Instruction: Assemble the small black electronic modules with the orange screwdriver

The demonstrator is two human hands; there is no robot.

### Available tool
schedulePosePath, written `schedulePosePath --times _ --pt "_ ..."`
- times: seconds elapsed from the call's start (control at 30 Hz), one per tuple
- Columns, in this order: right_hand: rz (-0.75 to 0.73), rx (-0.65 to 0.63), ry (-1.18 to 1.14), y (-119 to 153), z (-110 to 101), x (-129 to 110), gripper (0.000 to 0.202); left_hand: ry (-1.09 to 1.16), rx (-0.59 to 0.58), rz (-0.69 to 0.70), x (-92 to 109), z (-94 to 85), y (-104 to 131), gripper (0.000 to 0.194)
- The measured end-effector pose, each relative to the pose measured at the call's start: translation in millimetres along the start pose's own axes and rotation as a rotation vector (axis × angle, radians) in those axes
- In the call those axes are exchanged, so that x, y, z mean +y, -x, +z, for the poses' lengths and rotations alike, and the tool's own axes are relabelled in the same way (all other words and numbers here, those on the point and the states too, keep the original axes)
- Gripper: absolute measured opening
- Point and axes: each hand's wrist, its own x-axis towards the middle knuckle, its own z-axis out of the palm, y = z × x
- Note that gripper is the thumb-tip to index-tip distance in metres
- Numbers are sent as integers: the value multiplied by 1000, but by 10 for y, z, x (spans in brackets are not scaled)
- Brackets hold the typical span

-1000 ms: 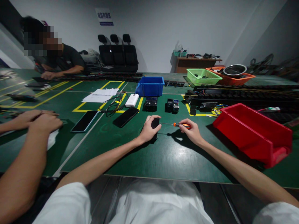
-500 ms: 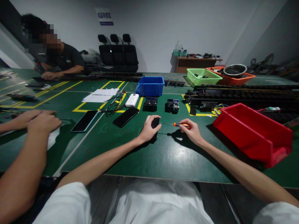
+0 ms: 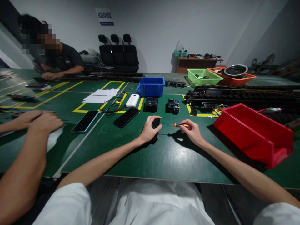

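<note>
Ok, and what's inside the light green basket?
The light green basket holds a few small dark pieces, too small to identify. Its near wall hides the lower part, so anything under them cannot be seen.

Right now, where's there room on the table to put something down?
The biggest bare patch of the green table is on the near side of the screwdriver, between the left arm and right arm. Another is between the left arm and the two phones. It's crowded at the back right, with black rails behind the red bin.
</note>
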Motion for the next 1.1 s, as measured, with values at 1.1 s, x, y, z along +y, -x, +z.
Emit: schedulePosePath --times 1.1 --pt "25 36 -1 -34 -14 21 28 370 -105 -106 -160 -4 -58 24"
